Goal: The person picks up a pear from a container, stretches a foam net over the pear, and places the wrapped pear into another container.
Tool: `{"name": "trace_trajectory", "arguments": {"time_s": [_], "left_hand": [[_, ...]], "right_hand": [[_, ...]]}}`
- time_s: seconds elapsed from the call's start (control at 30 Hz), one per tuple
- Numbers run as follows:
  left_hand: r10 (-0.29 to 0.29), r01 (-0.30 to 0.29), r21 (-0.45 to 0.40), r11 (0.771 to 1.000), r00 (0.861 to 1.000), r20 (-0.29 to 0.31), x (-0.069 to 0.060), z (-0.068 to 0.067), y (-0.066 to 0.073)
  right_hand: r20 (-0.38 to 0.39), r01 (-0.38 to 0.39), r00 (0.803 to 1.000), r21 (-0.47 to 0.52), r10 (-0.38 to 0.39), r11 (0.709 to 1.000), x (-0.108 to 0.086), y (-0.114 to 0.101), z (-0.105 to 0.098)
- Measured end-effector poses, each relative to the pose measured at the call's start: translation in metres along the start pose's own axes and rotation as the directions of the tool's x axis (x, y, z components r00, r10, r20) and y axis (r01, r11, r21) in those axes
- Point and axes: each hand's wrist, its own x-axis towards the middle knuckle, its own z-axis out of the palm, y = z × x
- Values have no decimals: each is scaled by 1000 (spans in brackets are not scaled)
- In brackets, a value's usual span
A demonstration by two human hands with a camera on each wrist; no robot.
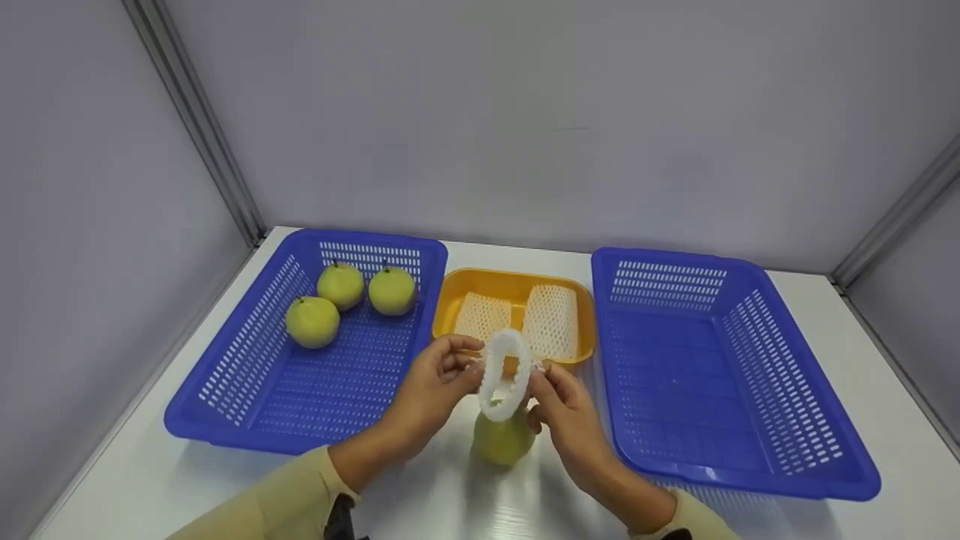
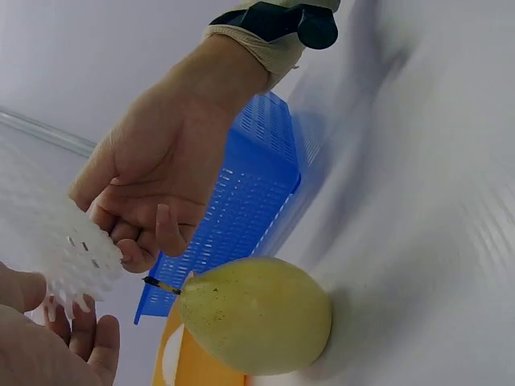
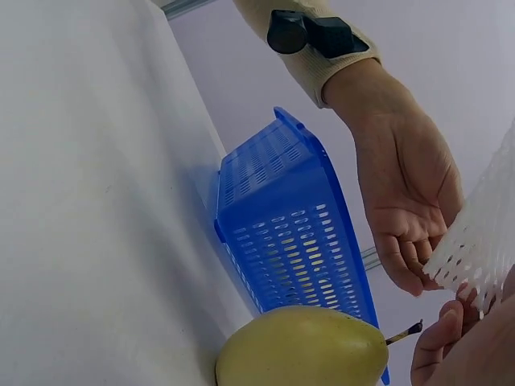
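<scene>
The white desk [image 1: 427, 499] stands between plain grey walls [image 1: 480, 150], with metal strips [image 1: 202, 112] at the corners. On it, between the forearms, a pear [image 1: 502, 444] stands upright, stem up. Just above it hangs a white foam net [image 1: 496, 410], its axis roughly upright, its oval mouth longest from near to far. The left hand [image 1: 424, 396] and right hand [image 1: 576, 429] pinch its opposite sides, fingers nearly closed against thumbs. Four pears show: this one and three [image 1: 313, 322] in the left basket [image 1: 337, 394]. There are two blue baskets, counting the right basket [image 1: 667, 375], and one orange tray [image 1: 499, 280] showing two more nets [image 1: 551, 322].
</scene>
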Motion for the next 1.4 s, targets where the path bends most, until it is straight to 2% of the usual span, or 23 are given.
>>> {"name": "trace_trajectory", "arguments": {"time_s": [0.17,0.33,0.57,0.67,0.8,0.9,1.03,1.23,1.33,1.4], "left_hand": [[-53,43,-119,992,996,-74,-7,0,-4],[-82,67,-131,989,990,-115,-16,7,-13],[-10,10,-1,1000,991,-130,-28,13,-40],[8,-4,28,1000,990,-140,-30,15,-50],[3,6,51,999,987,-158,-30,15,-62],[-27,42,87,995,985,-168,-29,15,-69],[-42,65,132,989,985,-167,-28,13,-76],[-24,51,174,984,988,-154,-27,9,-81],[15,21,223,975,988,-156,-28,10,-83],[63,-22,250,968,986,-156,-29,11,-84]], "right_hand": [[-32,-72,997,65,74,995,-2,4,-1],[-63,-138,987,102,145,985,-6,13,-1],[-71,-185,979,78,191,980,-12,31,-7],[-83,-192,977,55,196,980,-12,38,-12],[-102,-198,975,-6,197,980,-12,46,-18],[-107,-210,973,-51,204,976,-12,50,-21],[-100,-204,976,-103,194,974,-12,54,-24],[-85,-189,980,-96,181,977,-11,63,-26],[-90,-173,982,-99,164,980,-12,67,-26],[-93,-154,985,-104,145,983,-13,68,-26]]}}
